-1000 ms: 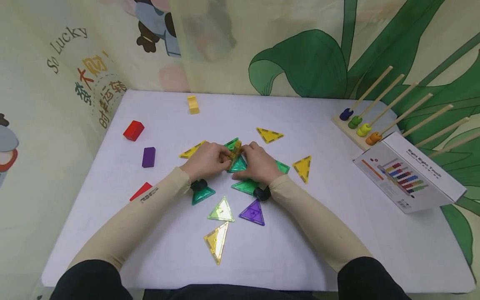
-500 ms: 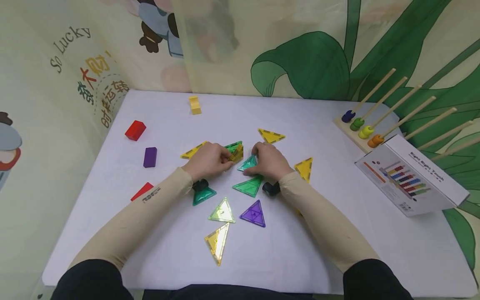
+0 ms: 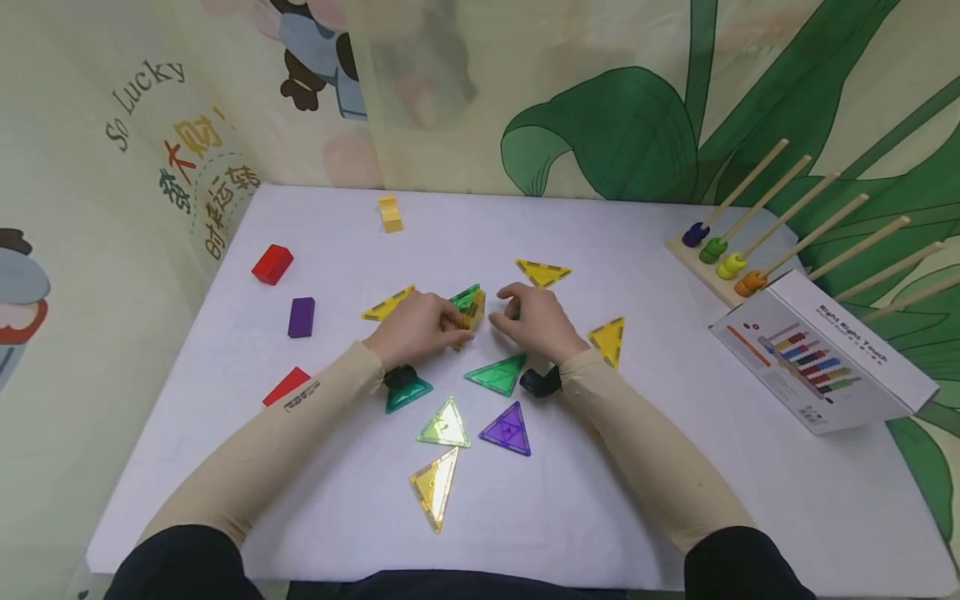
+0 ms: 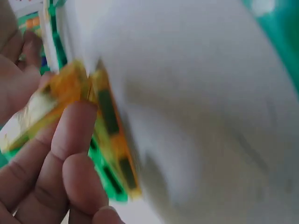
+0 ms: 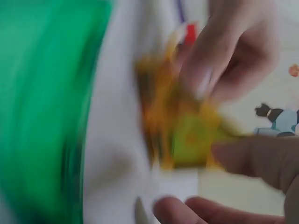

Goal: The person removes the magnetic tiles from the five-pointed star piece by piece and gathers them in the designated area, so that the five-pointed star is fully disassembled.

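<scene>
Head view shows the left hand gripping a small standing cluster of yellow and green magnetic triangle tiles mid-counter. At its 3 o'clock, just beside it, the right hand hovers with fingers loosely curled, seemingly holding nothing. A flat green triangle tile lies at 6 o'clock.

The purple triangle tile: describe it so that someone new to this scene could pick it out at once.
On the white table, look at the loose triangles between the person's forearms. The purple triangle lies flat nearest the right sleeve, beside a light green triangle. It is the only purple tile; the other purple thing is a small block far left.
</scene>
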Tool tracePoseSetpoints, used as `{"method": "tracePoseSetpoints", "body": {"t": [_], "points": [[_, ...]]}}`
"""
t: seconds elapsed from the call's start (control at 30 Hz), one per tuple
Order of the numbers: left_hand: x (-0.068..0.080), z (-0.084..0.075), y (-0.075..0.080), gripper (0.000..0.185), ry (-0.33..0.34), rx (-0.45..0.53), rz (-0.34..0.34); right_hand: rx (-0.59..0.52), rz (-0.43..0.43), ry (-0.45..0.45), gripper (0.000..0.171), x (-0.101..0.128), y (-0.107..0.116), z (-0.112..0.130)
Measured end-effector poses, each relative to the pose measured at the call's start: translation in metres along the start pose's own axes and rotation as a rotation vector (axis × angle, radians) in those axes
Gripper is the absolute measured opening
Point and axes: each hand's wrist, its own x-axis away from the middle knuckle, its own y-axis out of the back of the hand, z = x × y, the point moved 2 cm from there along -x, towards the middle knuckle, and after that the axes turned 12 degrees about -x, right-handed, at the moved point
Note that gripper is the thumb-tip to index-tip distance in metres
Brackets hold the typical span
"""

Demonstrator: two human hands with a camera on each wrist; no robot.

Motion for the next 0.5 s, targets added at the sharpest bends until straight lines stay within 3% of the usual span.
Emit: {"method": "tracePoseSetpoints", "body": {"t": [0.13, 0.27, 0.37, 0.5], "points": [[0.002, 0.008, 0.006, 0.022, 0.031, 0.020, -0.070, -0.124, 0.090, 0.019, 0.051, -0.001, -0.014, 0.003], [0.001, 0.014, 0.010, 0.025, 0.046, 0.017, -0.135, -0.140, 0.054, 0.018, 0.051, -0.003, -0.022, 0.004], [-0.003, 0.015, 0.011, 0.038, 0.038, 0.016, -0.139, -0.140, 0.037, 0.038, 0.049, -0.004, -0.023, 0.004], [-0.009, 0.016, 0.008, 0.036, 0.046, 0.008, -0.095, -0.138, 0.074, 0.072, 0.047, -0.007, -0.020, 0.003]]}}
